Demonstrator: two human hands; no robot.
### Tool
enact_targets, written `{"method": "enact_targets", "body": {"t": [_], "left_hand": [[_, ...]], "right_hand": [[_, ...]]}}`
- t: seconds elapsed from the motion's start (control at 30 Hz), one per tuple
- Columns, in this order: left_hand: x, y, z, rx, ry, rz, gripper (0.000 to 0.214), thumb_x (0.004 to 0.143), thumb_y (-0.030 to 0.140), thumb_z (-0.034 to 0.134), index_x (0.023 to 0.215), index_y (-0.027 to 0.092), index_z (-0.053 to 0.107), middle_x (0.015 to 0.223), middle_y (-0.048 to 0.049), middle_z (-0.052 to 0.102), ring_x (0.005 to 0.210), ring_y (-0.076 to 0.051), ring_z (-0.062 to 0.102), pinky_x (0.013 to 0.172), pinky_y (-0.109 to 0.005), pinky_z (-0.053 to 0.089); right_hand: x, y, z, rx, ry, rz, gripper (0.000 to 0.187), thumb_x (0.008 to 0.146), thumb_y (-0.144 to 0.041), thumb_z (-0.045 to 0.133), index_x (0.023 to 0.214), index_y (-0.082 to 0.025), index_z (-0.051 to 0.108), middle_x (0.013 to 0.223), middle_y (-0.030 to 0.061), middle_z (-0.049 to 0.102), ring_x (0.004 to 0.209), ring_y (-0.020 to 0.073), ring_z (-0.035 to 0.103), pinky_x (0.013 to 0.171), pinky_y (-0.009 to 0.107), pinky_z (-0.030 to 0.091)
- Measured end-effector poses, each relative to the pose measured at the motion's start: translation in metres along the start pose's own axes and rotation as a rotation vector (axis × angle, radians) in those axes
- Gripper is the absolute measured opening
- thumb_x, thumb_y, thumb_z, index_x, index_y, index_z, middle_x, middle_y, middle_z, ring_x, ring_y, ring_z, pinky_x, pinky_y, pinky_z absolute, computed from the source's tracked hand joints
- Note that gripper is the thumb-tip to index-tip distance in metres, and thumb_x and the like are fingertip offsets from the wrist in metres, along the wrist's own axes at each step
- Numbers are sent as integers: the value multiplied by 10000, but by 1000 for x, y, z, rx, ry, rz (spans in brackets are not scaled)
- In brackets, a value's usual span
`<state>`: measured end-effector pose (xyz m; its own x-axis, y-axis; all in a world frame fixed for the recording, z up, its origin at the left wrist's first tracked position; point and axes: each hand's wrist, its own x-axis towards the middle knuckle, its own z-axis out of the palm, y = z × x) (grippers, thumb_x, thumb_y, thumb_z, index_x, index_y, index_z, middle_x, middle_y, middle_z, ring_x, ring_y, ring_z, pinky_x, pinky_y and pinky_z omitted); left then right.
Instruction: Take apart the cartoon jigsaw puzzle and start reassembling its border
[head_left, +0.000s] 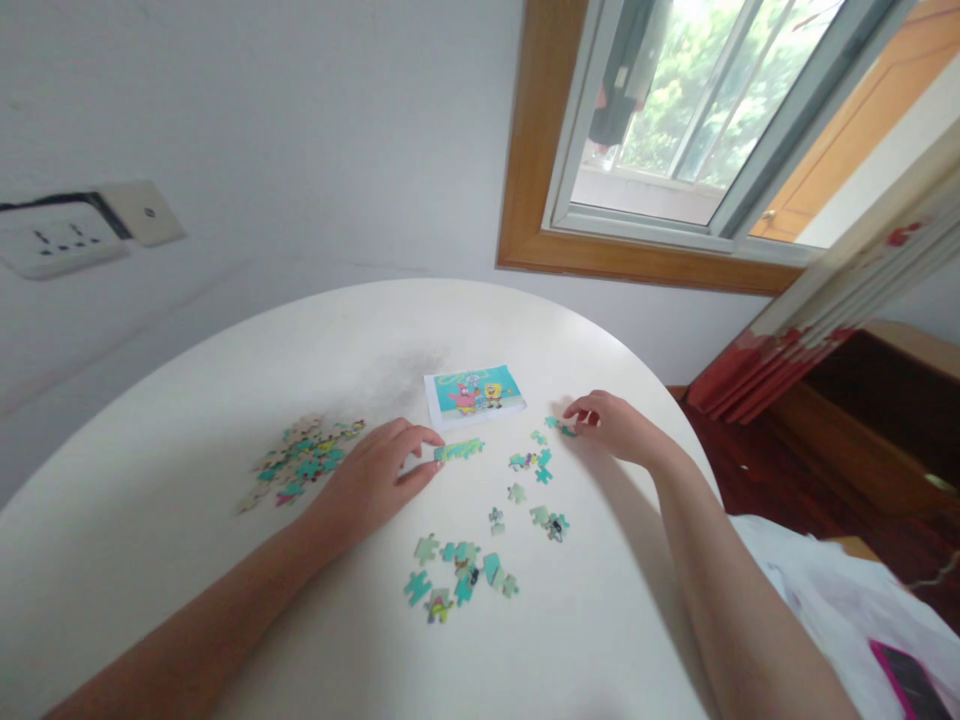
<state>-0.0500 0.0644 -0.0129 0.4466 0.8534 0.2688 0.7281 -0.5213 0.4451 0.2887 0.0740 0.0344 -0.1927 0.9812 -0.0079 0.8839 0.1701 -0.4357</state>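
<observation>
**Sorting jigsaw pieces on a round worktop**

Resting flat on the worktop (pixel 187 560), the left hand (pixel 375 475) has its fingers loosely spread, fingertips touching a green strip (pixel 459 450) of joined pieces just below the picture card (pixel 474 393). The right hand (pixel 611 425) curls narrow, pinching a small teal piece (pixel 559 425) at the worktop's far right. Loose pieces (pixel 461 575) lie scattered between the forearms; a denser pile (pixel 300 462) sits left of the left hand. The step in hand looks like matching a single piece to the strip. Next would call for carrying that piece over and turning it to fit
</observation>
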Motion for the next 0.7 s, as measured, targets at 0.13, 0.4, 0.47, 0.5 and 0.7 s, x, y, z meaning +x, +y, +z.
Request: {"method": "enact_targets", "body": {"t": [0.13,0.4,0.47,0.5,0.7], "left_hand": [[0,0,1,14,-3,-1,236,852,377,540,1025,232,609,910,-26,575,848,-202,570,806,-330,423],[-1,0,0,12,-8,-4,243,858,395,530,1024,234,607,912,-30,575,840,-199,563,814,-336,423],[-1,1,-1,6,-8,-9,245,858,397,528,1022,234,610,906,-30,573,838,-200,565,815,-337,424],[-1,2,-1,2,-5,-11,245,855,396,529,1019,234,612,902,-29,573,839,-201,566,816,-337,425],[-1,2,-2,-7,4,-17,253,849,399,525,1017,234,617,897,-29,574,841,-204,568,815,-338,425]], "right_hand": [[-6,-12,-1,87,-33,-150,224,756,-121,587,916,-191,727,927,56,591,737,123,571,726,240,457],[-8,-18,7,100,-217,-182,272,727,-92,576,904,-209,747,930,54,620,745,139,590,701,239,458],[-6,-15,8,66,-167,-164,280,716,-74,553,876,-203,742,928,55,637,765,148,595,722,245,453],[-6,-14,8,50,-141,-155,281,714,-71,546,869,-202,740,922,56,641,770,151,595,727,248,451],[-9,-29,7,104,-152,-211,272,744,-111,556,920,-210,738,894,47,631,716,131,583,690,236,448]]}}
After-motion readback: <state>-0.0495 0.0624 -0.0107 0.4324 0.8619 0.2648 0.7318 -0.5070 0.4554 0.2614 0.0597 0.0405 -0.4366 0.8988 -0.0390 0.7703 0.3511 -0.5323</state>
